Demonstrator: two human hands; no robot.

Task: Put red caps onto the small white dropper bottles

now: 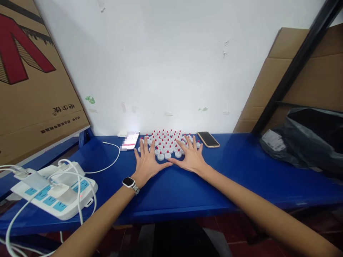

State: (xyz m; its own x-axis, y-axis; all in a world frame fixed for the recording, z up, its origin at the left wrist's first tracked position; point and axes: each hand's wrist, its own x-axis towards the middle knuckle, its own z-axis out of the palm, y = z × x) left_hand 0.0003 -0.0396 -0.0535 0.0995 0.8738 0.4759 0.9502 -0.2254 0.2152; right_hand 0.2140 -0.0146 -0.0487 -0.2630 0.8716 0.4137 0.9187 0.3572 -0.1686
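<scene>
Both hands, left hand point(146, 162) and right hand point(190, 157), lie flat and open, corralling the red-tipped white caps point(167, 142) at 12 o'clock on the blue surface point(241, 171), gathered but nothing picked up yet.

Small white red-tipped caps point(167, 142) clustered upright on the blue table point(241, 171).

The blue bench point(235, 171) holds little white caps with red tips point(167, 142), two phones point(130, 140) point(208, 139), a white power strip point(53, 191), and a black bag point(302, 139).
</scene>
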